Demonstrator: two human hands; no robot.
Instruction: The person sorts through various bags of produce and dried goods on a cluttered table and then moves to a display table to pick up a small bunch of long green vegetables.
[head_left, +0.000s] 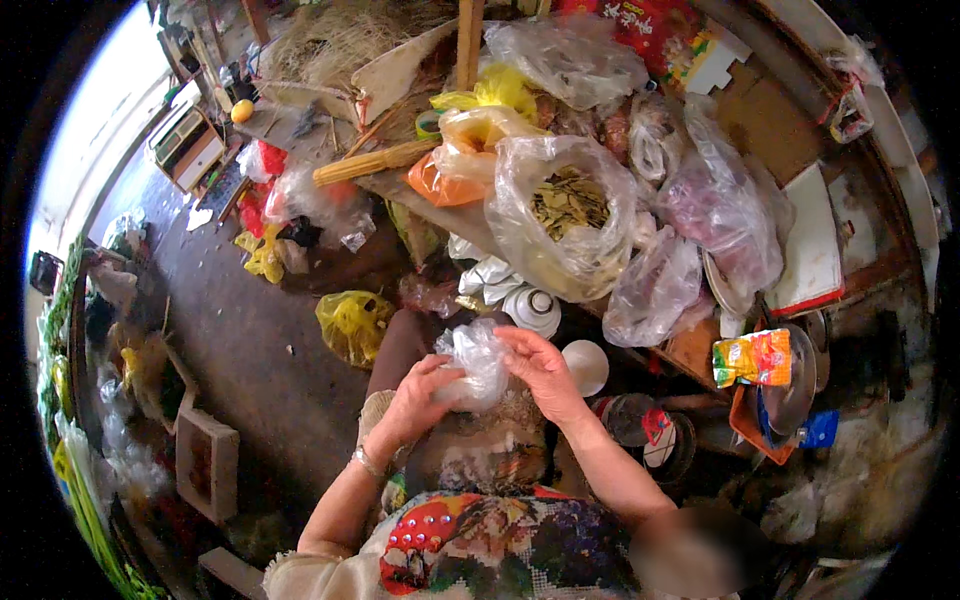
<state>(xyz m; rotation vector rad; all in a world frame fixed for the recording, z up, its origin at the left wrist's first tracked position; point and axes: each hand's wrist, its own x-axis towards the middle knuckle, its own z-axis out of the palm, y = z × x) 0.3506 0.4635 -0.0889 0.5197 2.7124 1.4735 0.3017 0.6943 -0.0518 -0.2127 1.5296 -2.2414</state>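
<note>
A crumpled clear plastic bag (474, 367) is between my two hands, above my lap. My left hand (429, 394) has its fingers curled on the bag's left side. On the other side, my right hand (541, 369) grips the bag's upper right edge with fingers and thumb. Whether anything is inside the bag I cannot tell. Just beyond, on the edge of a wooden table (450, 217), a large open clear plastic bag (517, 217) holds dry, flaky, yellowish-brown pieces (570, 202).
More bags crowd the table, among them an orange plastic bag (448, 180) and a purplish filled bag (720, 210). A bundle of thin sticks (375, 163) juts over the edge. A yellow plastic bag (352, 326) lies on the floor; a white container (531, 311) stands below the table.
</note>
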